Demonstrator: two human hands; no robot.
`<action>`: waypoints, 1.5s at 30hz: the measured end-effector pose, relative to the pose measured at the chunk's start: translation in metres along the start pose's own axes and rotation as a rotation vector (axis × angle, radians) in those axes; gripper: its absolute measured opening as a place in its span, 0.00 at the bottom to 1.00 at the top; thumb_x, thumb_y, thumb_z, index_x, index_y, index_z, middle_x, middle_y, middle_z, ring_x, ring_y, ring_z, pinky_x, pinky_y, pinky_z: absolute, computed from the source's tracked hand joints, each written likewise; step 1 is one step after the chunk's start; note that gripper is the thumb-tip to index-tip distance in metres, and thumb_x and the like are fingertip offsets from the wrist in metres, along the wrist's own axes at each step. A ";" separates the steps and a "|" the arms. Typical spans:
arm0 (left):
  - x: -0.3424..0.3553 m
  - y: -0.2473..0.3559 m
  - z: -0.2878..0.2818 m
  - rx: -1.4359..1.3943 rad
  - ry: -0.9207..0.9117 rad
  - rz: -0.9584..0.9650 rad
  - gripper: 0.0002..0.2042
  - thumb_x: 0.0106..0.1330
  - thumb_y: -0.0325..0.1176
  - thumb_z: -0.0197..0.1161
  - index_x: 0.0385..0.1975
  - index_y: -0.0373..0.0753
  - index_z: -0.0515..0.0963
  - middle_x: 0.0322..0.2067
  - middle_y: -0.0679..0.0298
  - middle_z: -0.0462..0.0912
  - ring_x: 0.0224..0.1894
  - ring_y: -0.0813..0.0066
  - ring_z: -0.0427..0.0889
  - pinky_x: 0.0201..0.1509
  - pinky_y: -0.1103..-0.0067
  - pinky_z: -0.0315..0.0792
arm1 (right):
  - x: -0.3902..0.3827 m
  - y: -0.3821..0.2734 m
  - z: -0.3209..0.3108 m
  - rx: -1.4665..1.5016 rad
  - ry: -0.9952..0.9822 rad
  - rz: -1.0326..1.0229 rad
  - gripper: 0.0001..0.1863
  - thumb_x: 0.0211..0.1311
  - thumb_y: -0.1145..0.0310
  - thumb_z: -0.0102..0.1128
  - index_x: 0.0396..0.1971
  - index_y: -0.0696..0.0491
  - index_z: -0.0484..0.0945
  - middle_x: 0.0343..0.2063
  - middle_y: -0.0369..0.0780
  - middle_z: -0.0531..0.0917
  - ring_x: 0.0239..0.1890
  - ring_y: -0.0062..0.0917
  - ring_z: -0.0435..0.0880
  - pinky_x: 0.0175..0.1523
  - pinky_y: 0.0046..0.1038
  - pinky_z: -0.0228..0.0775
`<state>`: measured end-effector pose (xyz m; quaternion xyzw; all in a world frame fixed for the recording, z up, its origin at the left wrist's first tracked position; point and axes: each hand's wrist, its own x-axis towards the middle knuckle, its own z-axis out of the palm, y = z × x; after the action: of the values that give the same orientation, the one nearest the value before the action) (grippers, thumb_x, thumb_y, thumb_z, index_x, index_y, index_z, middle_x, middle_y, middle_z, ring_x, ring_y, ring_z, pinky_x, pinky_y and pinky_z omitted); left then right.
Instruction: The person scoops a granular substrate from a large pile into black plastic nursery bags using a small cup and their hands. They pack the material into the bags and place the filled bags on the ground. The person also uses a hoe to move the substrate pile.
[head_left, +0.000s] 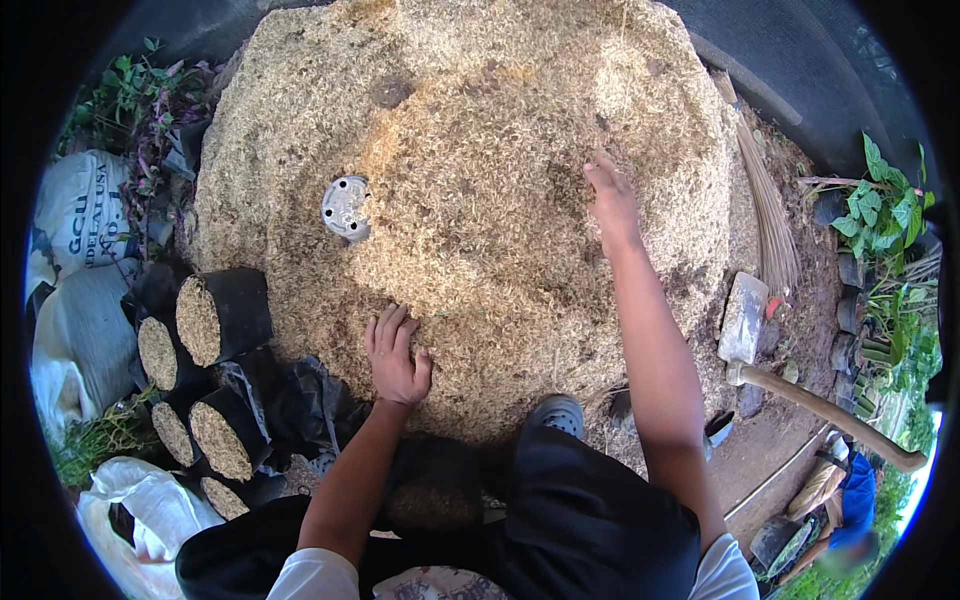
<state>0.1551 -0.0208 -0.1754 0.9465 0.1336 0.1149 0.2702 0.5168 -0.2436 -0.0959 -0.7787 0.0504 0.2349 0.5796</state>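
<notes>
A broad mound of pale husk mixed with darker bits (pixel 480 140) fills the middle. My left hand (pixel 398 355) rests on its near part, fingers spread and empty. Further forward and to the right, my right hand (pixel 610 195) reaches onto the mound, fingers extended and slightly bent, with nothing visible in them. A grey plastic pot base with holes (pixel 345 200) lies partly buried to the upper left of my left hand. Beside my left arm stand several black bags filled with husk (pixel 220 440), with loose black plastic (pixel 310 395) among them.
White sacks (pixel 85 330) and plants line the left. At right lie a broom (pixel 760 190) and a long-handled hoe (pixel 820 405), beside leafy plants (pixel 880 210). A dark sheet (pixel 800 70) borders the back. What appears to be a person in blue (pixel 855 500) is at lower right.
</notes>
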 end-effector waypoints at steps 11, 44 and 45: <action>0.002 0.001 0.001 0.024 -0.012 0.022 0.25 0.68 0.46 0.55 0.60 0.37 0.80 0.70 0.50 0.76 0.78 0.45 0.69 0.84 0.46 0.51 | 0.003 -0.020 0.060 -0.014 -0.189 0.366 0.78 0.60 0.44 0.83 0.86 0.63 0.27 0.86 0.62 0.36 0.89 0.56 0.39 0.87 0.67 0.39; 0.004 0.005 0.002 0.037 -0.029 0.006 0.24 0.69 0.45 0.55 0.59 0.37 0.80 0.68 0.48 0.77 0.77 0.43 0.69 0.84 0.46 0.52 | 0.004 0.051 0.050 0.163 -0.212 0.445 0.69 0.59 0.11 0.48 0.90 0.36 0.34 0.89 0.49 0.31 0.89 0.52 0.28 0.84 0.73 0.23; 0.004 0.004 0.002 0.036 -0.030 0.007 0.24 0.69 0.45 0.55 0.59 0.36 0.80 0.67 0.48 0.77 0.77 0.42 0.70 0.84 0.46 0.52 | 0.005 0.053 0.054 0.154 -0.211 0.434 0.69 0.59 0.10 0.46 0.90 0.35 0.35 0.89 0.48 0.33 0.90 0.52 0.30 0.84 0.73 0.24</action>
<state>0.1598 -0.0238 -0.1740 0.9533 0.1283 0.0991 0.2548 0.4859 -0.2093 -0.1562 -0.6743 0.1732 0.4291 0.5754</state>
